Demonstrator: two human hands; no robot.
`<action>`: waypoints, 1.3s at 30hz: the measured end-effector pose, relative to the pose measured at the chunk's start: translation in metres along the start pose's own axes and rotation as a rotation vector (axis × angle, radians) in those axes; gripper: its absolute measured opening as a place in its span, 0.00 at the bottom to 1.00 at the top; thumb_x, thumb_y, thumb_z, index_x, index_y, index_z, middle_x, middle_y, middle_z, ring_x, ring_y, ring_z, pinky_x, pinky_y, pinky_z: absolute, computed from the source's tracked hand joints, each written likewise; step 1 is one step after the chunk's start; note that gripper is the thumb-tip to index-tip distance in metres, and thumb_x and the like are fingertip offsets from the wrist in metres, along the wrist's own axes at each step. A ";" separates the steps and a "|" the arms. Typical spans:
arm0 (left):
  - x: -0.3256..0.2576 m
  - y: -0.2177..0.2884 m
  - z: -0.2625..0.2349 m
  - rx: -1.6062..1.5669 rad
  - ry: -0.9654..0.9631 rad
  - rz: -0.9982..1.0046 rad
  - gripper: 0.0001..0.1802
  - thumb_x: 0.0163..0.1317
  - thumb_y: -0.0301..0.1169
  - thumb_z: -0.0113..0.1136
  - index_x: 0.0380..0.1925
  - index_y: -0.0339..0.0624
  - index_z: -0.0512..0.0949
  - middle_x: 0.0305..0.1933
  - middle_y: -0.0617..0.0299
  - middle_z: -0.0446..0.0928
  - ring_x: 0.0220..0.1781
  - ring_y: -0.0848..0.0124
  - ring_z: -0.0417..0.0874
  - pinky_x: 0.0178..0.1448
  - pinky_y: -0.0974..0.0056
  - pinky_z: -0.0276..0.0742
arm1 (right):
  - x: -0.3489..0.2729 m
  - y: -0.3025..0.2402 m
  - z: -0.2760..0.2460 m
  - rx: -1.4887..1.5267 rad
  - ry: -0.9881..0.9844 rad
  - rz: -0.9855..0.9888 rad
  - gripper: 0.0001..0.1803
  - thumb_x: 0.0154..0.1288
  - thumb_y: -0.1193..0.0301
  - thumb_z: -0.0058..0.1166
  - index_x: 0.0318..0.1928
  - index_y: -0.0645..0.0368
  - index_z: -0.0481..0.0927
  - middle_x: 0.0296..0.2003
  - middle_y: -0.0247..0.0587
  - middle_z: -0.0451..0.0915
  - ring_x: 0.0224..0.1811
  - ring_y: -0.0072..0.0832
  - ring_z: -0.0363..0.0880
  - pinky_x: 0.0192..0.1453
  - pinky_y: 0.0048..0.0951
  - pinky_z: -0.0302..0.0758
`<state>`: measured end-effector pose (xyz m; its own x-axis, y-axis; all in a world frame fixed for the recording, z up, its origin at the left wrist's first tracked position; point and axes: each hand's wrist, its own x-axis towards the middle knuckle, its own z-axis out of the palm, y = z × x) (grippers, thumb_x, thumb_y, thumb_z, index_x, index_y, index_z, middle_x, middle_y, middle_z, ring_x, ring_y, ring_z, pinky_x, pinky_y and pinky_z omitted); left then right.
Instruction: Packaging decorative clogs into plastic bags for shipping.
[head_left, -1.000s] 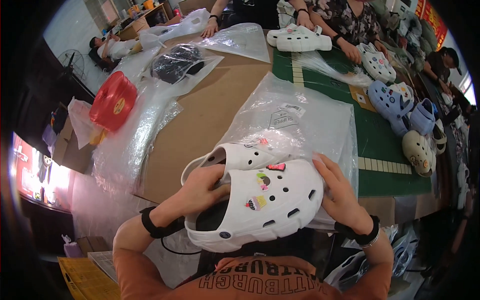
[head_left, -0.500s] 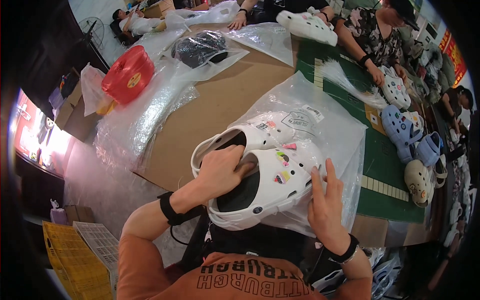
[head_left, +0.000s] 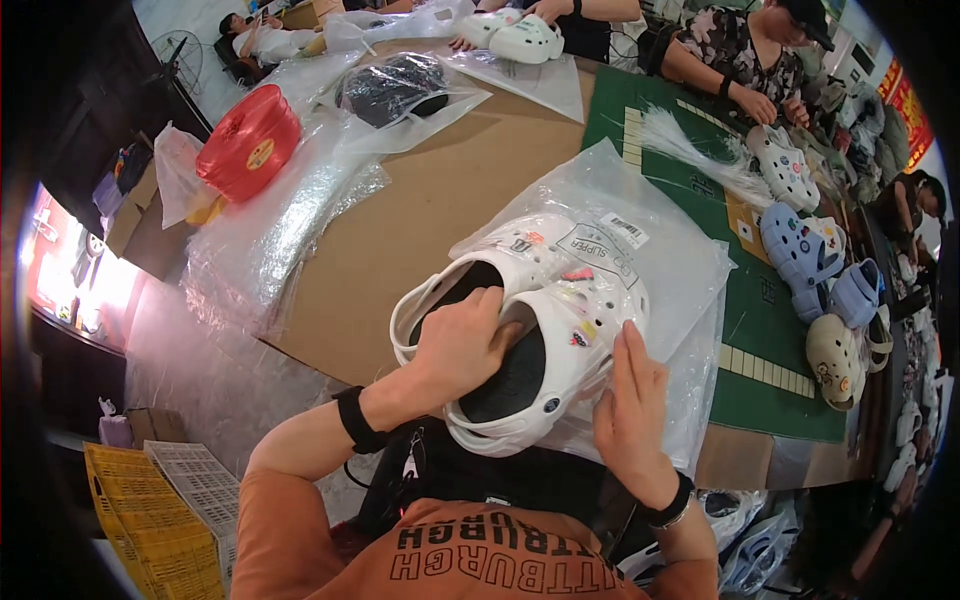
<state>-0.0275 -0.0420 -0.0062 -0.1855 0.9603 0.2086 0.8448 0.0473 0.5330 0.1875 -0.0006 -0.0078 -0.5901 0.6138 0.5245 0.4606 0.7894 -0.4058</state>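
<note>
Two white clog shoes (head_left: 560,300) with small coloured charms sit side by side at the near table edge, on a clear plastic bag (head_left: 655,260). My left hand (head_left: 465,345) grips them at the heel openings, fingers curled over the rim between the two. My right hand (head_left: 630,405) lies flat with straight fingers against the right side of the nearer clog and the bag.
The brown cardboard-covered table (head_left: 420,200) carries a green cutting mat (head_left: 770,330), a pile of clear bags (head_left: 270,240), a red tape roll (head_left: 250,140), a bagged black shoe (head_left: 395,85), blue and cream clogs (head_left: 820,270). Other people work across the table. Yellow crates (head_left: 150,520) stand at lower left.
The pair of clogs has turned and shifted toward the bag. My left hand moved from the side into the heel openings; my right hand slid down along the right side.
</note>
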 end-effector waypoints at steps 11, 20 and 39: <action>0.011 0.005 0.012 -0.044 -0.091 0.067 0.20 0.54 0.37 0.59 0.41 0.34 0.70 0.37 0.49 0.73 0.38 0.51 0.76 0.38 0.54 0.72 | -0.018 0.019 0.007 -0.078 -0.160 -0.168 0.30 0.43 0.84 0.50 0.53 0.64 0.72 0.61 0.47 0.63 0.46 0.43 0.66 0.49 0.35 0.67; 0.054 -0.044 -0.058 -0.225 -0.332 -0.070 0.20 0.56 0.31 0.55 0.51 0.44 0.72 0.48 0.50 0.73 0.45 0.57 0.76 0.48 0.58 0.71 | -0.060 0.006 -0.020 0.154 -0.181 0.230 0.31 0.49 0.84 0.50 0.58 0.61 0.65 0.58 0.52 0.60 0.56 0.45 0.62 0.56 0.38 0.65; 0.058 -0.070 0.006 -0.972 -0.090 -0.369 0.12 0.64 0.30 0.48 0.43 0.35 0.73 0.37 0.63 0.75 0.37 0.79 0.72 0.41 0.74 0.69 | -0.035 -0.006 0.008 1.279 0.167 1.129 0.28 0.62 0.81 0.42 0.61 0.51 0.54 0.57 0.40 0.62 0.55 0.29 0.68 0.54 0.29 0.71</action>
<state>-0.0943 0.0122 -0.0359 -0.2782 0.9500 -0.1420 -0.0328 0.1384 0.9898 0.2003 -0.0269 -0.0302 -0.2610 0.8840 -0.3878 -0.2638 -0.4517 -0.8523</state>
